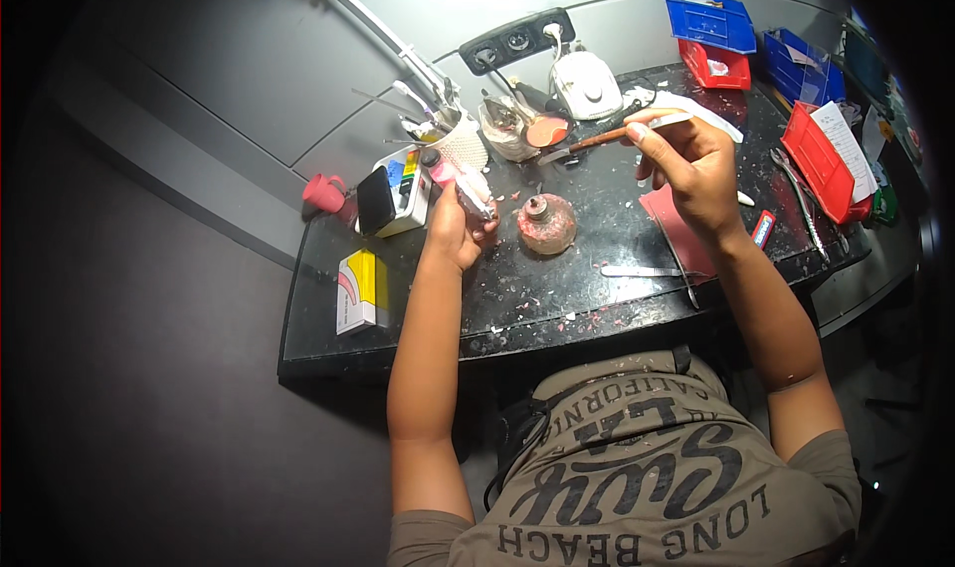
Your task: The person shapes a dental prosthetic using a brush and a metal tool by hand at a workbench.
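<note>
In my right hand (696, 164) is a wax knife with a brown wooden handle (600, 138), held between thumb and fingers. Its metal blade points left, above the table. My left hand (453, 231) is closed around a pale pink and white piece (474, 187) with a greyish edge; its exact kind is hard to make out. Between the hands stands a round glass spirit burner (546, 225) with a metal neck, smeared pink. A pink wax sheet (668, 227) lies below my right hand, and a metal spatula (642, 271) rests by its near edge.
A white perforated cup (462, 144) of tools, a white control unit (587, 86) and a lamp arm (378, 25) stand at the back. At left are a dark phone (376, 201) and a yellow-white box (356, 293). Right: pliers (801, 204), red bin (821, 164). Scraps dot the black table (477, 303).
</note>
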The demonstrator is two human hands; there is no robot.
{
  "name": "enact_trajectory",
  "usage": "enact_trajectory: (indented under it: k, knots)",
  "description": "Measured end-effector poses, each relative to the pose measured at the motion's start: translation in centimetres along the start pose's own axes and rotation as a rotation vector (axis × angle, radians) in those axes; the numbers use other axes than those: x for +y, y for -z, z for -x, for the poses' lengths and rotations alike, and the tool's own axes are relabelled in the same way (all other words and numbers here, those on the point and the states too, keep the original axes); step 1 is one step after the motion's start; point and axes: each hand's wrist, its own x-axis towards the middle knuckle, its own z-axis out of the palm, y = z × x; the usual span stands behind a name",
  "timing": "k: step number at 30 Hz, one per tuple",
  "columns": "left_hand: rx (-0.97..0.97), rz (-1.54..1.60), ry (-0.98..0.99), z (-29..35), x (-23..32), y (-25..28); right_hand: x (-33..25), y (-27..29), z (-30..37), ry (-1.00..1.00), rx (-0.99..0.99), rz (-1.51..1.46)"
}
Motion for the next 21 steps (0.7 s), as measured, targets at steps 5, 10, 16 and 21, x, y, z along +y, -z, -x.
enact_trajectory:
  k: [5, 10, 16, 21]
  knots:
    - [0.08, -0.134, -0.113, -0.2, 0.2, -1.4, -0.1, -0.2, 0.0, 0.012, -0.015, -0.016]
    - [0.07, -0.171, -0.103, -0.3, -0.3, -2.3, -0.2, -0.1, 0.1, -0.024, -0.034, -0.006]
    - [0.19, -0.223, -0.068, -0.4, -0.7, -3.0, -0.2, -0.2, 0.1, -0.012, -0.032, -0.008]
    - [0.217, -0.274, -0.077, -0.4, -0.5, -3.6, -0.2, -0.3, 0.1, -0.021, -0.028, -0.001]
